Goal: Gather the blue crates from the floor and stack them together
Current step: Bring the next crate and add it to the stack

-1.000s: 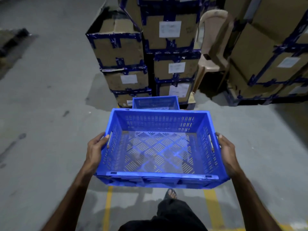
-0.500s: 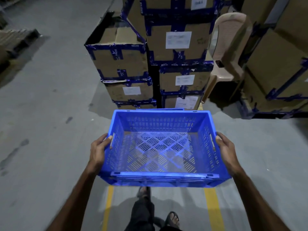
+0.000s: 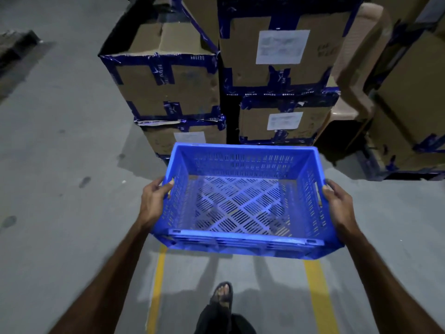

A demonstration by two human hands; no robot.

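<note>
Outstretched, left hand (image 3: 154, 201) and right hand (image 3: 340, 203), fingers clamped on blue crate (image 3: 243, 242) sides.

Stacked cardboard boxes (image 3: 168, 85) bound with blue tape are standing on a grey concrete floor (image 3: 60, 165), some bearing white paper labels (image 3: 282, 46). A beige plastic chair (image 3: 356, 68) is sitting wedged between the stacks, and two yellow lines (image 3: 317, 295) are running along the floor.
</note>
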